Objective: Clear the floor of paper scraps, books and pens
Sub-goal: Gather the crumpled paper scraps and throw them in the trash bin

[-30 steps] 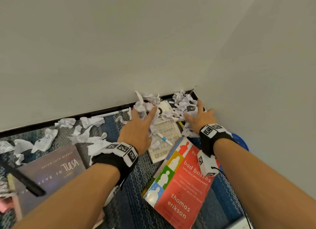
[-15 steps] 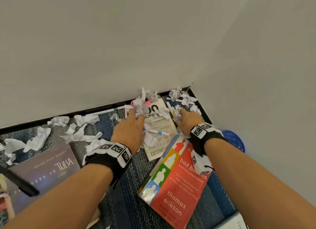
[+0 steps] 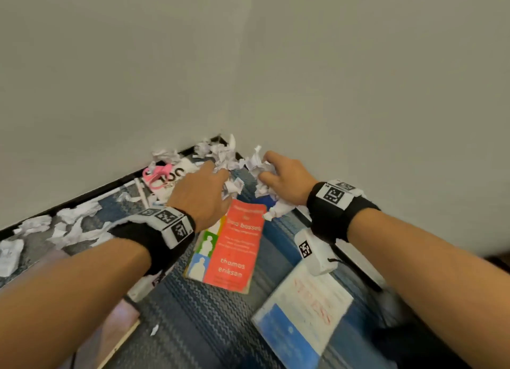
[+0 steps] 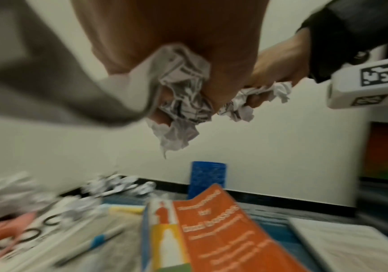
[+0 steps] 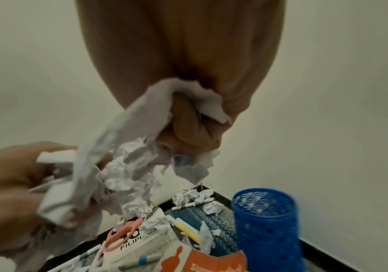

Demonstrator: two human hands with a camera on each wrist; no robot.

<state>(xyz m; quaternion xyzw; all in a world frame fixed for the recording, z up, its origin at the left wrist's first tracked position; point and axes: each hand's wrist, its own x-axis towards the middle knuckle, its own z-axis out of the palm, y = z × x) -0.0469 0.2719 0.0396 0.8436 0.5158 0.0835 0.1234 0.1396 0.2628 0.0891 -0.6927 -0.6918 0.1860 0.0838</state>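
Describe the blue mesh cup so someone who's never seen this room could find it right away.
Find the corner where the two pale walls meet, littered with paper scraps. Along the right-hand wall from it, the cup stands upright on the blue carpet. It is the only tall, round, perforated thing there; the books and pens all lie flat.

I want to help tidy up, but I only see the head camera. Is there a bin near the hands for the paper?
Observer: Yes. The right wrist view shows a blue holed basket standing upright against the wall.
Operator: Any pens hiding up there?
Observer: A yellow pen lies on the carpet near the corner.
Operator: Is the right hand really holding paper?
Observer: Yes. On the right hand, the fingers curl round paper scraps.
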